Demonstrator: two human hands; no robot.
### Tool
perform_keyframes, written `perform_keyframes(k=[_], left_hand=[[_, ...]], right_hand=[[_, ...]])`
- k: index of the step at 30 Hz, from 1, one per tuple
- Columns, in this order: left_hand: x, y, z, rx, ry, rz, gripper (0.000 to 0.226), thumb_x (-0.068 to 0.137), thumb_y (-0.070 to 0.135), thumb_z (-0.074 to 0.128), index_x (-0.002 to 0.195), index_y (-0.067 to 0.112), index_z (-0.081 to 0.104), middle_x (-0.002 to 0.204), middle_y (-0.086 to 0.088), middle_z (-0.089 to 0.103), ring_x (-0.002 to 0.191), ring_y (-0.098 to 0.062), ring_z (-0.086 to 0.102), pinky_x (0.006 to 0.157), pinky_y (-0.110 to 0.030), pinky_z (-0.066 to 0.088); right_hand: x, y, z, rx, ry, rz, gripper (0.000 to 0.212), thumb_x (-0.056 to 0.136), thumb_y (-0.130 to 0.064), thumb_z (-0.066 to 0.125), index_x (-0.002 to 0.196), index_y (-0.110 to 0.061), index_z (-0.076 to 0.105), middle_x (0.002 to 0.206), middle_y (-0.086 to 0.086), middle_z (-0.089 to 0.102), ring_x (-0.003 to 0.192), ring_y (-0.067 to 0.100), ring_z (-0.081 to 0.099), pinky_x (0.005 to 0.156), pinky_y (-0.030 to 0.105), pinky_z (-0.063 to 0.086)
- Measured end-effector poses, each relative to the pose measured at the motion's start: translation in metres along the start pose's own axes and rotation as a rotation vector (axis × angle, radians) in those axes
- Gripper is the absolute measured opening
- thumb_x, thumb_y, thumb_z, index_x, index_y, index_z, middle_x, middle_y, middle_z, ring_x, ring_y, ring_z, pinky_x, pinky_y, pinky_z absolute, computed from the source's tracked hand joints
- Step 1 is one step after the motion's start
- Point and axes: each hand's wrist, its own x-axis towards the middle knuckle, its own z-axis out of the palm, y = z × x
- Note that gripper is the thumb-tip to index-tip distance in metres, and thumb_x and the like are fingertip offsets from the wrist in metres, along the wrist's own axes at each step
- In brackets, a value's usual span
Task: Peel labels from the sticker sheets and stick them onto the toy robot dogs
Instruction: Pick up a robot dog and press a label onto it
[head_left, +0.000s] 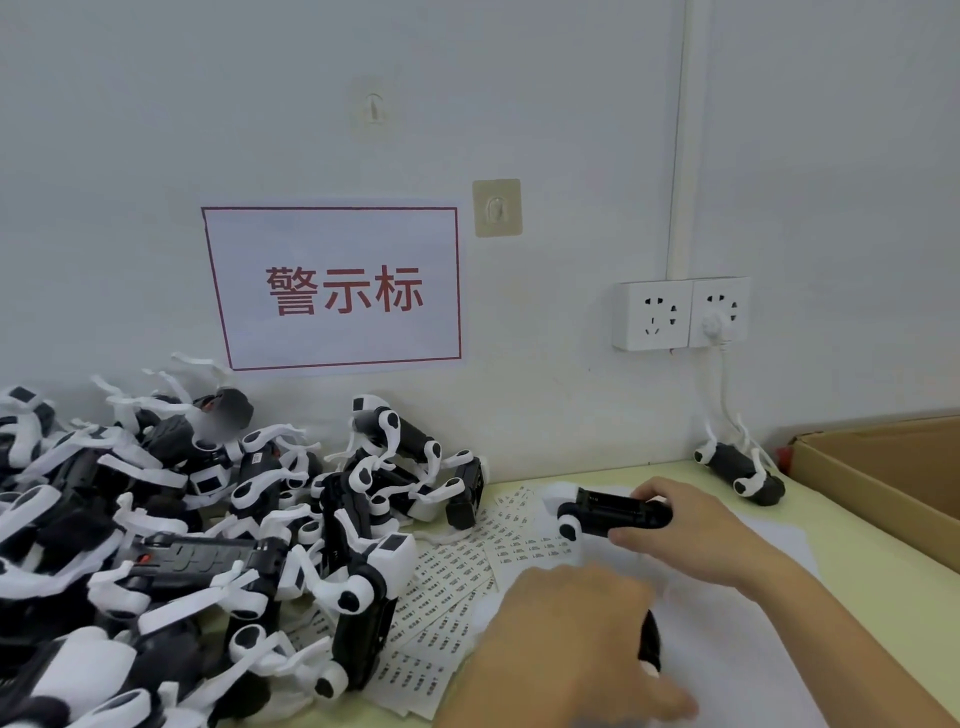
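Note:
My right hand (685, 530) grips a black-and-white toy robot dog (605, 512) lying on its side on the table, fingers curled over its black body. My left hand (566, 644) is low in front, over the white sheet, with a dark object (650, 642) partly hidden behind it; whether it holds that is unclear. Several sticker sheets (457, 587) with small printed labels lie fanned out between the hands and the pile. A large heap of toy robot dogs (171, 551) fills the left of the table.
One toy dog (740, 467) lies alone by the wall under the wall sockets (680, 314). An open cardboard box (883, 467) stands at the right. A white paper sheet (727, 623) covers the greenish table (883, 587). A red-framed sign (337, 288) hangs on the wall.

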Motion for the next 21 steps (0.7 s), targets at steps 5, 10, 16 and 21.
perform_keyframes(k=[5,10,16,21], left_hand=[[0.001,-0.031,-0.011,0.059,0.028,-0.178,0.034,0.085,0.055,0.057,0.102,0.025,0.055,0.094,0.002,0.049,0.087,-0.024,0.051,0.072,-0.035,0.036],[0.0,-0.059,-0.017,0.027,-0.041,-0.37,0.033,0.087,0.054,0.055,0.101,0.026,0.049,0.095,0.007,0.049,0.088,-0.019,0.054,0.073,-0.032,0.04],[0.004,-0.062,-0.01,-0.057,-0.06,-0.451,0.054,0.089,0.059,0.056,0.127,0.022,0.045,0.124,0.001,0.056,0.115,-0.022,0.055,0.082,-0.031,0.041],[0.001,-0.074,-0.015,-0.142,-0.034,-0.34,0.113,0.07,0.069,0.076,0.152,0.022,0.015,0.154,-0.004,0.026,0.142,-0.025,0.03,0.102,-0.037,0.041]], right_hand=[[0.0,-0.001,0.001,0.022,0.02,-0.001,0.033,0.073,-0.04,0.084,0.096,-0.029,0.063,0.098,-0.002,0.068,0.083,0.014,0.066,0.068,0.026,0.048],[-0.006,-0.012,0.0,-0.035,-0.079,-0.006,0.039,0.071,-0.05,0.082,0.096,-0.03,0.061,0.089,-0.011,0.072,0.07,0.004,0.069,0.066,0.023,0.048],[-0.014,-0.036,0.009,-0.108,-0.201,0.011,0.043,0.077,-0.058,0.069,0.097,-0.025,0.052,0.067,-0.011,0.072,0.048,0.006,0.062,0.05,0.018,0.049],[-0.023,-0.051,0.002,-0.12,-0.318,-0.043,0.042,0.089,-0.068,0.051,0.094,-0.029,0.063,0.078,-0.004,0.074,0.057,0.015,0.073,0.052,0.021,0.053]])
